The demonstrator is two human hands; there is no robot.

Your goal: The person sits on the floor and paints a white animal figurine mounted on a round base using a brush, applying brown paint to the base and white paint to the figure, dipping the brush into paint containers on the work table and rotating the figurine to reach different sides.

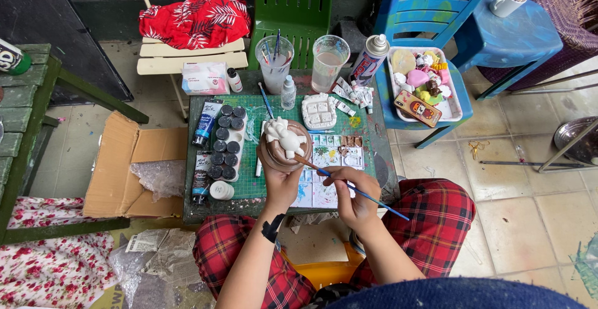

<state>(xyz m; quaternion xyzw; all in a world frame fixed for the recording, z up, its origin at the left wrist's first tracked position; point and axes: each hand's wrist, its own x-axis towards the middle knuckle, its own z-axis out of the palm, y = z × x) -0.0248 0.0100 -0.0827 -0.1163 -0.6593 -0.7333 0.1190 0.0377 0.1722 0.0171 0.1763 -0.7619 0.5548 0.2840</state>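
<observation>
My left hand (280, 181) holds up a round brown clay pot (283, 150) topped with a white animal figure (284, 134), over the small green-matted table (252, 184). My right hand (352, 190) grips a thin blue-handled paintbrush (349, 186); its tip touches the pot's right side. A white paint palette (333, 156) with coloured smears lies under both hands. My legs in red plaid trousers sit below the table.
Rows of small dark paint pots (227, 141), paint tubes (204, 124), two plastic water cups (274, 57) (328, 53), a white mould (319, 111) and a spray can (369, 58) crowd the table. An open cardboard box (118, 166) lies left; a blue chair with a tray of trinkets (422, 85) stands right.
</observation>
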